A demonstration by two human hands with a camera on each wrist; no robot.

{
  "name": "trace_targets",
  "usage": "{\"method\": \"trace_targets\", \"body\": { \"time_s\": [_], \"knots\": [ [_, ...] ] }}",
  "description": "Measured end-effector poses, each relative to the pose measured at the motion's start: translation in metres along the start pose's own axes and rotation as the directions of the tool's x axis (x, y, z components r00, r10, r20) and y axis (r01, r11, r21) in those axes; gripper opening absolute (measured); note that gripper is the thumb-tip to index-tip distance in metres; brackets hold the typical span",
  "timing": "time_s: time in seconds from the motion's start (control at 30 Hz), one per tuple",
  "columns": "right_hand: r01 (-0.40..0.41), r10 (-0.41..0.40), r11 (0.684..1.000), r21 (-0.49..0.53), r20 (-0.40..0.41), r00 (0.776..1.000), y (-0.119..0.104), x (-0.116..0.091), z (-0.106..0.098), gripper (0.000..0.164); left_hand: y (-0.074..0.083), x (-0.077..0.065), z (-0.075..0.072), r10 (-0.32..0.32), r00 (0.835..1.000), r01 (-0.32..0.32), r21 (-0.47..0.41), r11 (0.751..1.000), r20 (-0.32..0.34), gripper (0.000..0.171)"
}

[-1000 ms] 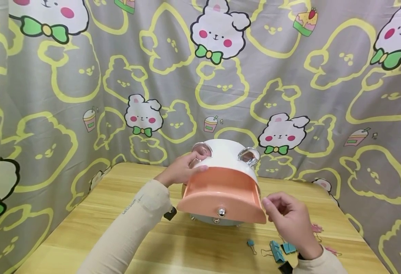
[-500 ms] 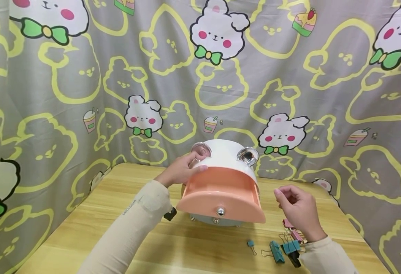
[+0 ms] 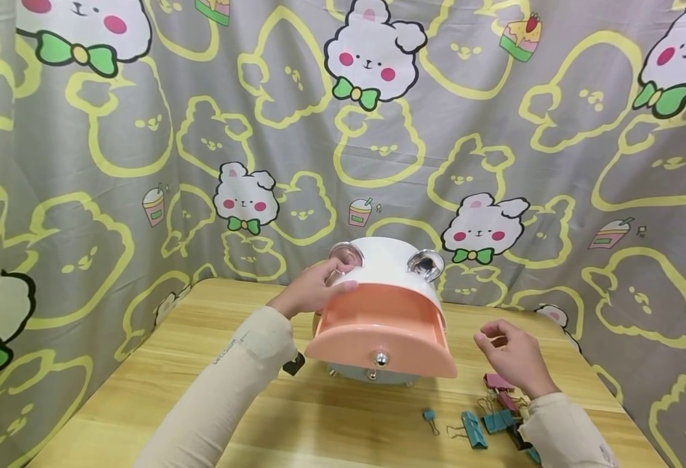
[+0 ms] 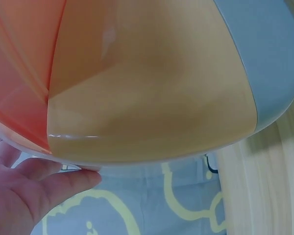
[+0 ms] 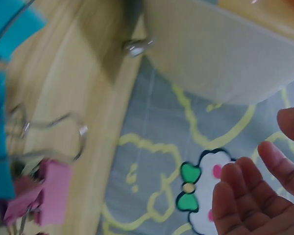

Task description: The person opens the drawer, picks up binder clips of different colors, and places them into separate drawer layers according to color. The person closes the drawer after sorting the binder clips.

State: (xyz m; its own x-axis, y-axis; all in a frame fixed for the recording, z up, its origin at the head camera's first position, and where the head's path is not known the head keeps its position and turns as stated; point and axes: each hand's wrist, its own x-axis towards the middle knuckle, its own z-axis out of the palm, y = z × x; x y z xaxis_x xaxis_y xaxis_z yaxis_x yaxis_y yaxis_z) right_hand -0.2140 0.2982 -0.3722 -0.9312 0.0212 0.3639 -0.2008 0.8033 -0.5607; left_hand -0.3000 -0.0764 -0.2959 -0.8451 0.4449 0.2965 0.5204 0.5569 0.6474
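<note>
A white desktop drawer box (image 3: 386, 259) with two silver ears stands mid-table, its top coral drawer (image 3: 380, 351) pulled out toward me. No contents show in the visible part of that drawer. My left hand (image 3: 317, 286) grips the box's upper left side by the ear, thumb near the drawer opening. The left wrist view shows a yellow drawer front (image 4: 152, 83) and a blue-grey one (image 4: 269, 63). Right of the box, my right hand (image 3: 515, 354) hovers with fingers loosely bent, holding nothing. Beneath it lie pink binder clips (image 3: 497, 381) and teal binder clips (image 3: 474, 429).
A small teal binder clip (image 3: 429, 416) lies apart from the pile, and a black one (image 3: 517, 437) is partly under the right sleeve. A small black object (image 3: 294, 364) shows beside the left wrist. A patterned curtain (image 3: 302, 130) hangs behind the wooden table (image 3: 319, 422).
My right hand has moved away from the drawer's right edge, out to the right, uncovering more binder clips. The drawer box shifted very slightly; my left hand stays on it.
</note>
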Motion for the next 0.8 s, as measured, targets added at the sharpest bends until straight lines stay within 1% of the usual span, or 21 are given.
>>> {"method": "trace_targets", "body": {
  "time_s": [0.13,0.33,0.53,0.7,0.8],
  "knots": [
    [-0.034,0.036,0.999,-0.026,0.059,0.998,0.013,0.002,0.002,0.039,-0.001,0.0,0.0,-0.002,1.0,0.002,-0.012,1.0,-0.001,0.035],
    [-0.032,0.048,0.994,-0.108,0.152,0.987,0.034,0.007,0.007,0.038,-0.001,0.0,-0.001,-0.015,1.0,0.015,-0.007,1.0,-0.002,0.036],
    [-0.063,0.103,0.985,-0.162,0.253,0.962,0.05,0.01,0.011,0.045,0.001,-0.001,-0.001,-0.017,1.0,0.017,-0.008,1.0,0.004,0.034],
    [-0.039,0.109,0.976,-0.212,0.326,0.939,0.06,0.011,0.014,0.043,0.0,0.0,0.001,-0.008,1.0,0.008,-0.012,1.0,0.005,0.033],
    [-0.045,0.122,0.975,-0.217,0.356,0.926,0.064,0.01,0.016,0.041,0.0,0.0,0.001,-0.006,1.0,0.006,-0.017,1.0,0.004,0.034]
  ]
}}
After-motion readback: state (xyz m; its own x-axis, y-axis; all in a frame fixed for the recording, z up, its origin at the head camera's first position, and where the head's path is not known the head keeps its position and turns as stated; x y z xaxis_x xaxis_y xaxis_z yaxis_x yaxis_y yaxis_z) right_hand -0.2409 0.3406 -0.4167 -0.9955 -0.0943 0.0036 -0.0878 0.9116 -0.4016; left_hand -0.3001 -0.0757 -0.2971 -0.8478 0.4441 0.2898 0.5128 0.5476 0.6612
